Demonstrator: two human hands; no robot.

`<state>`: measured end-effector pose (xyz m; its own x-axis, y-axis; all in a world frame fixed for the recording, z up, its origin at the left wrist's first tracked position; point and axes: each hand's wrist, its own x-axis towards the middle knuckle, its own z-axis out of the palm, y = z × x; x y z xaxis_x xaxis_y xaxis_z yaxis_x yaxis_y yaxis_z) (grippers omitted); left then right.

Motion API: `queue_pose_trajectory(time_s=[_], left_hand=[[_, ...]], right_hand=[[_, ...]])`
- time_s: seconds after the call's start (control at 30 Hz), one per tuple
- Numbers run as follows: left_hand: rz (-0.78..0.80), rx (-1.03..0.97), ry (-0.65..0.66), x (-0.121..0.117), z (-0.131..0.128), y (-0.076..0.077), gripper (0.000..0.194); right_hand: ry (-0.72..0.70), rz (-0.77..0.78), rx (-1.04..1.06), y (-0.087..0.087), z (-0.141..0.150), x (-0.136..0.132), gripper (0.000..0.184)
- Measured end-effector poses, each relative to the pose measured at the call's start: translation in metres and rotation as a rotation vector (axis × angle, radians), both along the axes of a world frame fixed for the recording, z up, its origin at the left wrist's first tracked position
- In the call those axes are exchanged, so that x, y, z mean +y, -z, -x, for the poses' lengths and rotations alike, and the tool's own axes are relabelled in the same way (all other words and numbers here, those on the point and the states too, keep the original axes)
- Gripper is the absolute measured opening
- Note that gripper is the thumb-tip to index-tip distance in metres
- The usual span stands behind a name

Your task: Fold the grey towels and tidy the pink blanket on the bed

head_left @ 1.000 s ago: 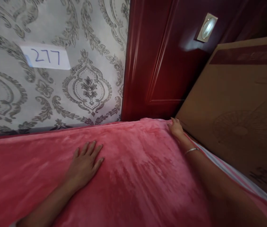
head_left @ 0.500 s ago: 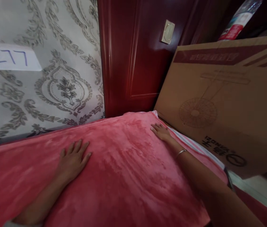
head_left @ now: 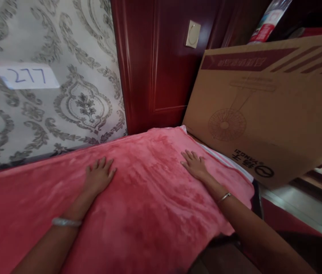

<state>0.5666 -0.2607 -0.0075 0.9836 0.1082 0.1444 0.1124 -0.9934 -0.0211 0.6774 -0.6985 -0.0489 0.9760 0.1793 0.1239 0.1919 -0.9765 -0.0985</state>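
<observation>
A pink-red fleece blanket [head_left: 155, 198] covers a raised surface across the lower half of the view. My left hand [head_left: 99, 176] lies flat on it left of centre, fingers spread, with a bangle on the wrist. My right hand [head_left: 194, 164] also rests flat on the blanket near its far right edge, fingers stretched out, a thin bracelet on that wrist. Neither hand holds anything. A striped white sheet edge [head_left: 229, 161] shows under the blanket beside my right hand.
A large cardboard box [head_left: 266, 110] printed with a fan leans against the surface at right. Behind stand a dark red wooden door [head_left: 161, 61] with a wall switch [head_left: 192, 34] and patterned wallpaper bearing a paper label "277" [head_left: 28, 76]. Floor shows at lower right.
My right hand has slid back from the far corner toward me along the blanket's right edge. The left hand has shifted slightly. The view has swung right, showing more of the box.
</observation>
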Motion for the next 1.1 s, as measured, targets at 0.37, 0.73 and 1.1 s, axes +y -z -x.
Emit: queue_pose_trajectory(time_s=[0.37,0.73,1.1], left_hand=[[0.118,0.129,0.196,-0.010,0.088,-0.031,0.067],[0.039,0.050,-0.091,0.069,0.275,0.019,0.061],[0.123,0.071,-0.346,0.087,0.361,0.015,0.061]], right_hand=[[0.015,-0.002,0.038,-0.013,0.104,-0.014,0.062],[0.077,0.085,-0.044,0.005,0.160,-0.033,0.058],[-0.011,-0.021,-0.010,0.007,0.172,-0.036,0.072]])
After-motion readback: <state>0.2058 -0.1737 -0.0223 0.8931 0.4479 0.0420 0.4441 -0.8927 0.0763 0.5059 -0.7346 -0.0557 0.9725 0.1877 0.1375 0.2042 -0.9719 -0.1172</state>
